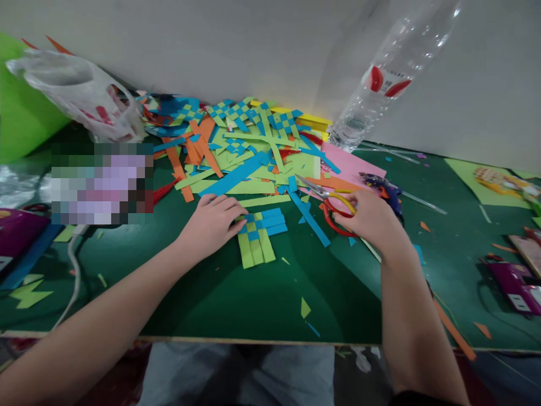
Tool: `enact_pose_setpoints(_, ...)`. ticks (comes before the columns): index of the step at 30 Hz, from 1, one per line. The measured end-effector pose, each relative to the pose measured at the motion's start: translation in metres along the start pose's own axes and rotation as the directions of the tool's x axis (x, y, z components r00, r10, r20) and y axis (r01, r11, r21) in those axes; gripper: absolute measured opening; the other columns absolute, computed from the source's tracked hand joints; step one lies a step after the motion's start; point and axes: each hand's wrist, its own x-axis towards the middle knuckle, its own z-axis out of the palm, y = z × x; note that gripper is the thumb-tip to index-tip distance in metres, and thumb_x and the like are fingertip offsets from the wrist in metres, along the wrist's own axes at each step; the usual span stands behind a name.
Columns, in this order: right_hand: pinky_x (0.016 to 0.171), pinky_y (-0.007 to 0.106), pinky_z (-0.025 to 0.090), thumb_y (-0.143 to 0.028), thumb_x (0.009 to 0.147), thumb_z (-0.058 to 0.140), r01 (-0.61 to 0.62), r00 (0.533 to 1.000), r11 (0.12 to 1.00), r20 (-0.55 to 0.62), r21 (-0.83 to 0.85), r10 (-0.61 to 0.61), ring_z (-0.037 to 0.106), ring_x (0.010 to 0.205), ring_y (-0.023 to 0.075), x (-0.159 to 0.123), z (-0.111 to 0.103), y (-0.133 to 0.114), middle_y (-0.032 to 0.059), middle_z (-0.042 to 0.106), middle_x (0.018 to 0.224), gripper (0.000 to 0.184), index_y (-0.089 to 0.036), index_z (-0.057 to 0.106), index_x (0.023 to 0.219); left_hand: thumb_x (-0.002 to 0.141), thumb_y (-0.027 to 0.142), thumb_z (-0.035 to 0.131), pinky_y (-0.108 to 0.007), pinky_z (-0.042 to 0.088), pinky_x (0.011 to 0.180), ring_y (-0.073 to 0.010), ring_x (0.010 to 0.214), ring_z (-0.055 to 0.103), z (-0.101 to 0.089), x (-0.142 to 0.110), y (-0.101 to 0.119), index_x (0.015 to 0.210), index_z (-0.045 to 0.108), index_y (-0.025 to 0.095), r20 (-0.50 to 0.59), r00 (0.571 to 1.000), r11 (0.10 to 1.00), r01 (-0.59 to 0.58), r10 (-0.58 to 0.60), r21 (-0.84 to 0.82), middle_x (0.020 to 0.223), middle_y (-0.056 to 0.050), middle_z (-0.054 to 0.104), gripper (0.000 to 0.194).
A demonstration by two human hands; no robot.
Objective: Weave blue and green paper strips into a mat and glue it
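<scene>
My left hand (218,220) has its thumb and fingers closed on the left edge of a woven paper piece (252,225), a blue and light green check. Green strips hang from it toward me and blue strips stick out to its right. Further right, my right hand (371,217) is closed on the red and yellow handles of a pair of scissors (340,217). Their metal blades point up and left, over the paper strips. A loose blue paper strip (313,223) lies between the woven piece and the scissors.
Behind my hands is a heap of paper strips and woven pieces (236,146). A plastic bottle (380,84) leans against the wall at right. At left are a plastic bag (93,107) and a white cable (72,265). A purple box (513,285) stands far right.
</scene>
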Motion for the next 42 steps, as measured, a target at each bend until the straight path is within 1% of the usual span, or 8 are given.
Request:
enact_pose_setpoints(5, 0.084, 0.045, 0.051, -0.048, 0.074, 0.068, 0.032, 0.993, 0.991, -0.12, 0.131, -0.016, 0.062, 0.104, 0.0331, -0.001, -0.006, 0.0, 0.0153, 0.063, 0.114, 0.046, -0.016, 0.06, 0.107, 0.095, 0.03, 0.05, -0.045, 0.037, 0.093, -0.0269, 0.099, 0.063, -0.001, 0.0, 0.0, 0.11, 0.066, 0.02, -0.001, 0.999, 0.999, 0.032, -0.032, -0.015, 0.102, -0.007, 0.07, 0.024)
enact_pose_setpoints(8, 0.085, 0.045, 0.051, -0.047, 0.075, 0.069, 0.072, 0.988, 0.981, -0.147, 0.178, -0.046, 0.063, 0.104, 0.0318, -0.003, -0.009, -0.001, 0.0138, 0.065, 0.115, 0.044, -0.018, 0.059, 0.107, 0.095, 0.03, 0.05, -0.044, 0.037, 0.092, -0.0263, 0.1, 0.063, 0.0, 0.001, 0.0, 0.112, 0.066, 0.021, 0.004, 0.999, 0.999, 0.046, -0.046, -0.027, 0.103, -0.006, 0.07, 0.025)
enact_pose_setpoints(13, 0.078, 0.042, 0.055, -0.042, 0.078, 0.067, 0.131, 0.991, 0.956, -0.019, 0.264, -0.13, 0.067, 0.097, 0.029, -0.006, -0.005, -0.007, 0.0097, 0.069, 0.111, 0.041, -0.021, 0.057, 0.112, 0.095, 0.031, 0.05, -0.045, 0.035, 0.094, -0.0259, 0.101, 0.061, 0.001, 0.001, -0.001, 0.104, 0.069, 0.022, 0.023, 0.998, 0.997, 0.056, -0.055, -0.049, 0.107, -0.006, 0.069, 0.023)
enact_pose_setpoints(18, 0.084, 0.04, 0.058, -0.043, 0.079, 0.067, 0.231, 0.935, 0.889, 0.162, 0.396, -0.315, 0.066, 0.109, 0.0257, -0.007, 0.001, -0.012, 0.0045, 0.064, 0.129, 0.039, -0.026, 0.059, 0.114, 0.093, 0.032, 0.052, -0.045, 0.036, 0.095, -0.0253, 0.104, 0.06, 0.001, 0.002, -0.002, 0.104, 0.069, 0.022, 0.037, 0.995, 0.988, 0.099, -0.096, -0.116, 0.108, -0.006, 0.069, 0.022)
enact_pose_setpoints(23, 0.084, 0.037, 0.058, -0.042, 0.08, 0.066, 0.251, 0.912, 0.89, 0.216, 0.38, -0.349, 0.067, 0.107, 0.0243, -0.007, -0.001, -0.013, 0.0042, 0.067, 0.125, 0.038, -0.026, 0.061, 0.115, 0.092, 0.031, 0.053, -0.045, 0.037, 0.093, -0.0255, 0.102, 0.06, 0.001, 0.003, -0.002, 0.102, 0.068, 0.022, 0.055, 0.993, 0.983, 0.115, -0.108, -0.145, 0.108, -0.006, 0.069, 0.02)
enact_pose_setpoints(29, 0.082, 0.039, 0.056, -0.042, 0.082, 0.065, 0.297, 0.926, 0.908, 0.141, 0.296, -0.349, 0.068, 0.1, 0.0251, -0.004, 0.002, -0.015, 0.005, 0.068, 0.122, 0.034, -0.025, 0.063, 0.111, 0.092, 0.031, 0.055, -0.045, 0.039, 0.089, -0.0255, 0.103, 0.06, 0.002, 0.004, -0.003, 0.102, 0.068, 0.023, 0.064, 0.99, 0.975, 0.138, -0.129, -0.175, 0.107, -0.005, 0.069, 0.018)
enact_pose_setpoints(33, 0.082, 0.039, 0.056, -0.043, 0.081, 0.065, 0.31, 0.924, 0.914, 0.143, 0.262, -0.355, 0.067, 0.098, 0.0251, -0.004, 0.006, -0.017, 0.0047, 0.068, 0.12, 0.035, -0.025, 0.064, 0.112, 0.092, 0.032, 0.056, -0.045, 0.039, 0.089, -0.0254, 0.104, 0.059, 0.002, 0.005, -0.004, 0.103, 0.067, 0.023, 0.086, 0.986, 0.97, 0.154, -0.139, -0.19, 0.109, -0.005, 0.068, 0.018)
enact_pose_setpoints(42, 0.091, 0.041, 0.055, -0.039, 0.084, 0.062, 0.387, 0.9, 0.893, 0.117, 0.229, -0.42, 0.064, 0.112, 0.0255, -0.004, 0.007, -0.018, 0.0062, 0.065, 0.124, 0.033, -0.024, 0.065, 0.114, 0.092, 0.035, 0.056, -0.047, 0.04, 0.09, -0.026, 0.105, 0.057, 0.001, 0.007, -0.003, 0.102, 0.067, 0.024, 0.13, 0.975, 0.938, 0.209, -0.179, -0.277, 0.11, -0.006, 0.067, 0.019)
